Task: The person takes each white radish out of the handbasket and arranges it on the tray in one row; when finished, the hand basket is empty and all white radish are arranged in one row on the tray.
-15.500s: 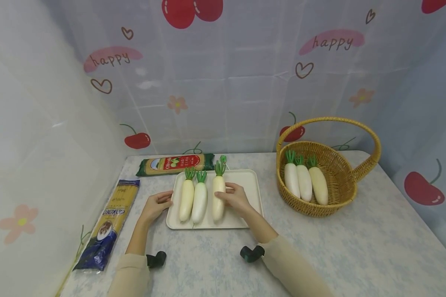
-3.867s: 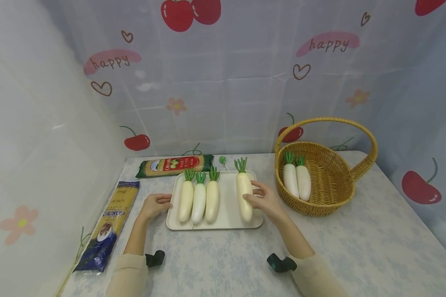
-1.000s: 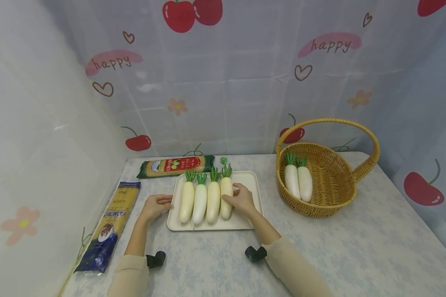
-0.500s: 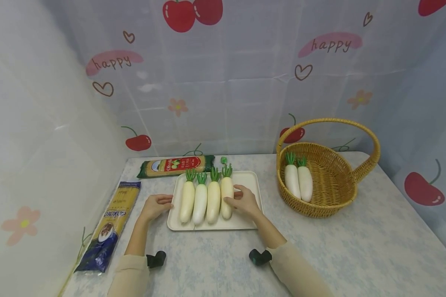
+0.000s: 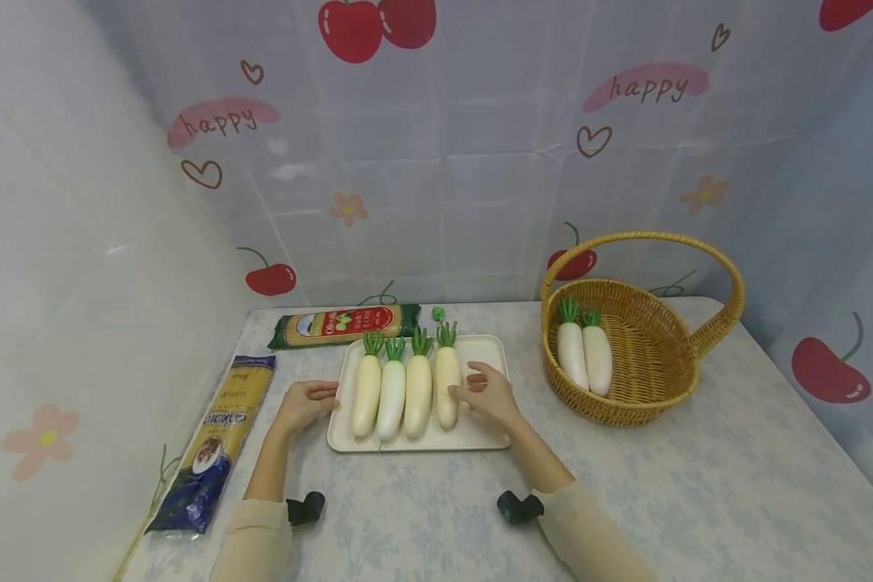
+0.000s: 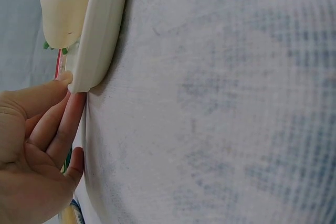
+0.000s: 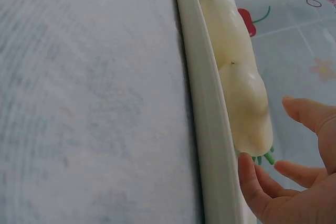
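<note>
A creased plastic pasta packet (image 5: 211, 444) in yellow and blue slants at far left; a green-ended pasta packet (image 5: 345, 325) lies behind the tray. The left hand (image 5: 305, 404) pinches the left rim of the white tray (image 5: 486, 349), a smooth, apparently stiff, shallow rectangle with rounded corners. On it, four daikon radishes (image 5: 418, 396) lie side by side, glossy, tapered, tufted green. The rightmost daikon (image 5: 447, 368) looks firm, fairly light and inclined to roll; its thick middle seems the best hold, the thin leaves the weakest. Beside it the right hand (image 5: 491, 396) is spread, gripping nothing; whether a fingertip touches it, I cannot tell. Farther right, a woven wicker basket (image 5: 626, 414) with an arched handle holds two whiter daikons (image 5: 597, 361).
</note>
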The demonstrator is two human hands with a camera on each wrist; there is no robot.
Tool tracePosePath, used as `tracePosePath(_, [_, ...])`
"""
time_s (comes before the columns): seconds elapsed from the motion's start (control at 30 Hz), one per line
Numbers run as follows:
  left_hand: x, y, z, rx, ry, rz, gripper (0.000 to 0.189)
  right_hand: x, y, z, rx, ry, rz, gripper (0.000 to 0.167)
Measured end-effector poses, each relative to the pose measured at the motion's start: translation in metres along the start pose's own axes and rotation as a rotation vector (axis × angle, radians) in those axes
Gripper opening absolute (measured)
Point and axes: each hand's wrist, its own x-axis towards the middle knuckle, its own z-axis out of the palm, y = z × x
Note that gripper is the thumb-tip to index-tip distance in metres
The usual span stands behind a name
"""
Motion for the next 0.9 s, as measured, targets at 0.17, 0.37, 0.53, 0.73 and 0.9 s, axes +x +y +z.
tracePosePath(0.17, [0.001,0.000,0.000,0.000,-0.001,0.009,0.037,-0.007,-0.003,-0.020,-0.058,0.008,-0.040,0.063])
tracePosePath(0.37, [0.001,-0.001,-0.001,-0.004,-0.008,0.005,0.038,-0.019,-0.009,-0.059,-0.057,-0.043,-0.211,0.058])
tracePosePath(0.53, [0.001,-0.001,-0.002,-0.008,-0.010,0.011,0.038,-0.028,-0.018,-0.096,-0.069,0.005,-0.358,0.048])
tracePosePath(0.73, [0.001,-0.001,-0.002,-0.004,-0.012,0.015,0.038,-0.031,-0.015,-0.139,-0.136,0.150,-0.424,0.042])
tracePosePath(0.9, [0.001,-0.002,-0.002,0.002,-0.008,0.010,0.038,-0.023,-0.004,-0.174,-0.164,0.201,-0.321,0.048])
